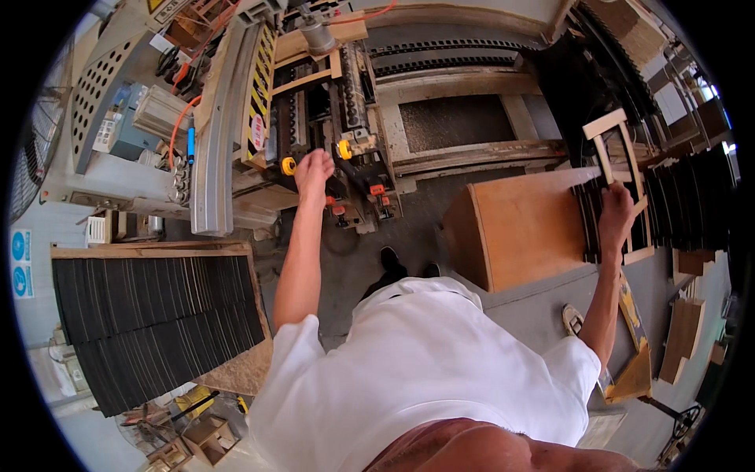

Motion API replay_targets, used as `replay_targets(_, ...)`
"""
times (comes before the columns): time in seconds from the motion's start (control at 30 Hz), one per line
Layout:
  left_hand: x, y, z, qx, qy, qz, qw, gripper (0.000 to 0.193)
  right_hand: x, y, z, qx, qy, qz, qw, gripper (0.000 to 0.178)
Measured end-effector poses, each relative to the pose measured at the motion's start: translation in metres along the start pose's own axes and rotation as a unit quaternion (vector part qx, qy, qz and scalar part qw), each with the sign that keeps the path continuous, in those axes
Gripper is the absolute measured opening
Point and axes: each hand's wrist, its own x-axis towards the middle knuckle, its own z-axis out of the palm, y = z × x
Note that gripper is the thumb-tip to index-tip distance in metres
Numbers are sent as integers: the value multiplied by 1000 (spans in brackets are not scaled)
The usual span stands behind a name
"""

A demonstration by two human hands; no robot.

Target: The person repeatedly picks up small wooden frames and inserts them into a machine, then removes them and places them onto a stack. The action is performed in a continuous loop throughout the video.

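My right hand (616, 214) is closed round a side of a pale wooden frame (604, 124), which has crossbars and stands tilted by a row of dark panels (688, 200). On the left, my left hand (315, 167) is over the front of a machine, between two yellow knobs, the nearer one (289, 166) just to its left. Its fingers look curled; whether anything is inside them is hidden. Behind that hand, a pale wooden piece with bars (303, 82) lies across the machine's rails, under a metal cylinder (317, 38).
A brown wooden box (515, 228) stands between me and the right-hand panels. At left, a pallet (149, 252) carries many upright dark sheets. A striped machine beam (262, 90) rises beside my left arm. Red clamps (377, 189) jut out at the machine's front. A yellow trolley part (633, 377) is low right.
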Motion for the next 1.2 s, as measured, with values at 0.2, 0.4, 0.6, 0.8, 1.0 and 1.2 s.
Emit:
replay_targets(0.2, 142, 33, 23, -141, 15, -52, 989, 56, -21, -92, 54, 181, -96, -27, 978, 17)
replay_targets(0.4, 229, 47, 44, -313, 41, -96, 944, 74, -39, -177, 107, 145, -144, -88, 975, 22)
replay_targets(0.6, 245, 46, 32, -368, 31, -85, 926, 58, -29, -260, 172, 156, -192, -157, 956, 25)
replay_targets(0.8, 167, 17, 13, -403, 11, -106, 909, 38, -6, -349, 255, 168, -204, -347, 900, 17)
replay_targets(1.0, 94, 1, -13, -442, -132, -60, 885, 27, -14, -417, 355, 176, -268, -438, 840, 17)
replay_targets(1.2, 92, -5, -20, -468, -161, -36, 868, 22, -27, -425, 381, 145, -304, -469, 817, 28)
